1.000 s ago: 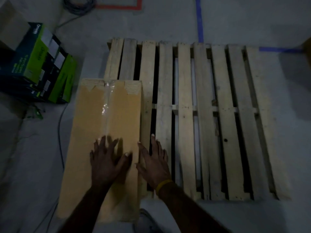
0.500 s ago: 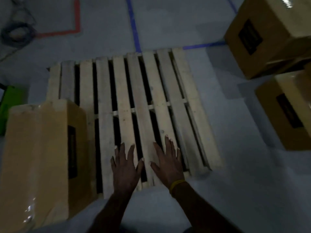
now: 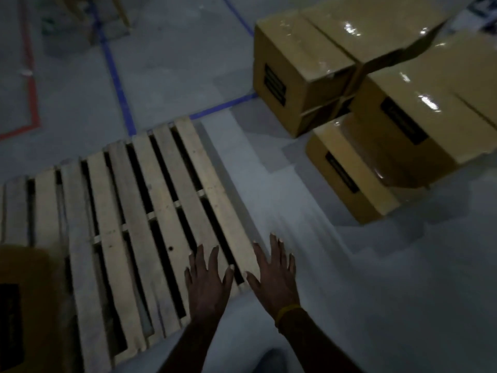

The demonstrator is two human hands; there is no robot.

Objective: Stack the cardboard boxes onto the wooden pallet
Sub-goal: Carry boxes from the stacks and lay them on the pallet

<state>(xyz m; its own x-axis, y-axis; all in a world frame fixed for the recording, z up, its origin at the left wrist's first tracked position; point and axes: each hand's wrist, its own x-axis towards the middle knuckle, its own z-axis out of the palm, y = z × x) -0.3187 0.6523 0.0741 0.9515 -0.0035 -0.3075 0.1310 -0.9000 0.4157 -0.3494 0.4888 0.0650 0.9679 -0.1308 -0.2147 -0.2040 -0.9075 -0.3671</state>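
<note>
The wooden pallet (image 3: 139,211) lies flat on the grey floor, filling the left and middle of the view. One cardboard box (image 3: 24,305) sits on its near left corner, half out of frame. My left hand (image 3: 208,281) hovers over the pallet's near right corner, fingers spread and empty. My right hand (image 3: 274,273), with a yellow band at the wrist, is spread beside it, just past the pallet's right edge. Three more taped cardboard boxes stand on the floor at the right: one at the back (image 3: 301,74), one at the far right (image 3: 435,109), one in front (image 3: 349,173).
Blue tape lines (image 3: 118,84) and a red tape line (image 3: 32,84) mark the floor behind the pallet. A wooden stand (image 3: 88,14) shows at the top left. Bare floor (image 3: 376,292) lies between my hands and the boxes. My shoe tip (image 3: 269,362) is below.
My view has swung to the right: the pallet and its box slid left, the boxes on the right came further into frame. Both hands left the box and moved right, empty.
</note>
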